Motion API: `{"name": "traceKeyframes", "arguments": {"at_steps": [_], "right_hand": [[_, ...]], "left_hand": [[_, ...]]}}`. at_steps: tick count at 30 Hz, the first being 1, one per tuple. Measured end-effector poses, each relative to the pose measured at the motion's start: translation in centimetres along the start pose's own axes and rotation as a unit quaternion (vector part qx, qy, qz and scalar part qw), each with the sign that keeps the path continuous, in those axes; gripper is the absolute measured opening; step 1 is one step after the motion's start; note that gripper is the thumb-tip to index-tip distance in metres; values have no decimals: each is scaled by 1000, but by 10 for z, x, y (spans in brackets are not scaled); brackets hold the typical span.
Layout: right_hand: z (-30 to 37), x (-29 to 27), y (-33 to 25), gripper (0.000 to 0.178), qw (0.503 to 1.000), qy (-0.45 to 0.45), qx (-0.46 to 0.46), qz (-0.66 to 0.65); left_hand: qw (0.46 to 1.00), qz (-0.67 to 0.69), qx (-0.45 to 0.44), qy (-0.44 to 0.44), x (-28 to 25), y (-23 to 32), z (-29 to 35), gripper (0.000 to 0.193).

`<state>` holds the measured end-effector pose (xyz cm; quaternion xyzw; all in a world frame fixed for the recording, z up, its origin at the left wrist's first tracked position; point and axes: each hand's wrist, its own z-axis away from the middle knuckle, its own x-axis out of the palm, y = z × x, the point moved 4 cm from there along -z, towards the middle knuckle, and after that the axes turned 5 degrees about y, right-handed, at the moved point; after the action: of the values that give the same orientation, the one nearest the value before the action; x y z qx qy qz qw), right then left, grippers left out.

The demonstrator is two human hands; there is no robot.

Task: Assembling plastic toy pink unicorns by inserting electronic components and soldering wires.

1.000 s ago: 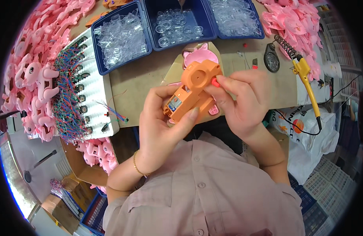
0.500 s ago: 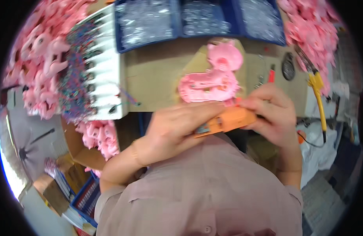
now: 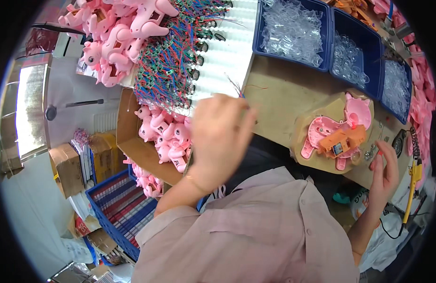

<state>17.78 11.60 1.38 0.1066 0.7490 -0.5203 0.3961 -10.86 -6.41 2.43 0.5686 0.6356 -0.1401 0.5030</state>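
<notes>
My left hand, slightly smeared, is at the near edge of a white ridged tray. A small bundle of thin coloured wires pokes up just beyond its fingers; whether they grip it is hidden. My right hand is open, fingers stretched, beside a few small metal pieces; a red bit shows at its fingertips. Between the hands, a pink animal-shaped toy half-shell lies hollow side up on a tan holder. An orange plastic part with a small dark window sits over the shell's body.
Blue bins of clear plastic pieces stand along the back. Tangled coloured wires cover the tray's left. Pink toy bodies fill a cardboard box. A yellow-handled soldering iron hangs at right; a blue crate stands lower left.
The orange part has left both hands and now sits on the pink half-shell. My left hand has moved to the tray's edge, my right away from the part. The view has turned left.
</notes>
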Motion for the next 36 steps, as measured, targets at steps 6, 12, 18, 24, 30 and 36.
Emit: {"name": "traceKeyframes", "arguments": {"at_steps": [6, 12, 18, 24, 30, 36], "right_hand": [[-5, 43, -88, 17, 985, -91, -127, -75], [-40, 173, -137, 23, 956, -230, -156, -98], [-54, 204, -154, 16, 871, -399, 78, -275], [-35, 111, -155, 5, 899, -268, 128, -322], [-44, 107, -140, 9, 920, -252, 122, -276], [-57, 88, -143, 8, 924, -310, 94, -205]], "left_hand": [[996, -53, -76, -12, 22, -49, 14, 16], [949, 165, -268, -24, 18, -67, 26, 13], [808, 476, -341, 68, -1, -61, 41, 21], [952, 252, -134, 106, -24, -37, 21, 46], [936, 335, 6, -104, 20, -2, -14, 33], [860, 437, -129, -230, 21, 8, -22, 27]]}}
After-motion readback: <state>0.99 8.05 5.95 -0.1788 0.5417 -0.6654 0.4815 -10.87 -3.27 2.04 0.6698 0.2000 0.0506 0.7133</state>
